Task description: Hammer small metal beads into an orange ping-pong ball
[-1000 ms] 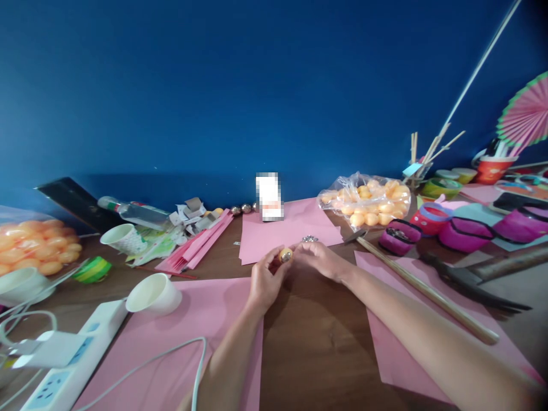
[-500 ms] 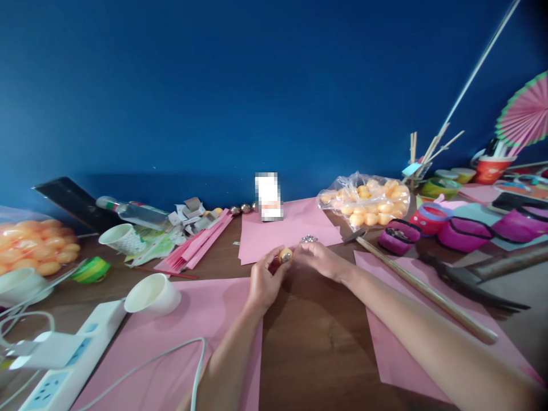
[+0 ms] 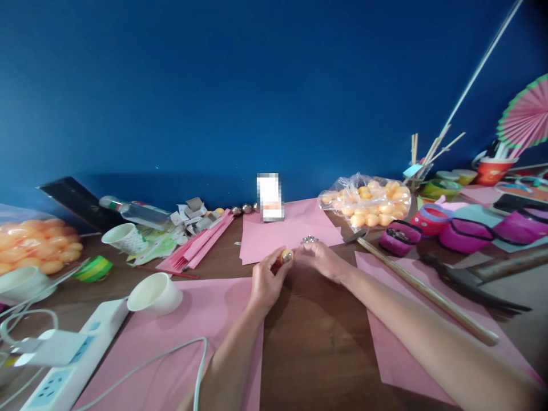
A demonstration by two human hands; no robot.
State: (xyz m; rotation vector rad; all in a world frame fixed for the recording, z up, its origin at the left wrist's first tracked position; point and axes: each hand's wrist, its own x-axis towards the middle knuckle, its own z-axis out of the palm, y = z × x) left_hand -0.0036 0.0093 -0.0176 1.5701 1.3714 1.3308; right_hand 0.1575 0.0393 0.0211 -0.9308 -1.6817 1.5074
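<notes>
hands meet near the middle of the surface (image 3: 317, 337) in the head view. left hand (image 3: 266, 281) pinches a small orange ball (image 3: 286, 256) between thumb and fingertips, so its grip is clenched on the ball; right hand (image 3: 320, 258) closes around the ball's far side, its fingers curled on something small that i cannot make out. the ball sits just above the bare wood, between the pink sheet (image 3: 287, 233) toward the far edge and the pink sheet (image 3: 180, 337) at the near left.

the ball is small, round and likely smooth, so a loose pinch could let it slip and roll off across the bare wood toward the clutter at the far edge. a cluster of tiny metal pieces (image 3: 309, 239) lies just beside the right hand's knuckles, and a sideways sweep could scatter them.

open room is best straight toward the near edge, where bare wood runs between the forearms. to the right a long wooden stick (image 3: 428, 292) slants across another pink sheet, with a hammer (image 3: 471, 281) beyond it, so the right elbow has little room. to the left a tipped paper cup (image 3: 154, 293), a power strip (image 3: 64, 365) and its white cable (image 3: 171, 357) crowd the near left corner. a bag of orange balls (image 3: 368, 206) sits toward the far right.
</notes>
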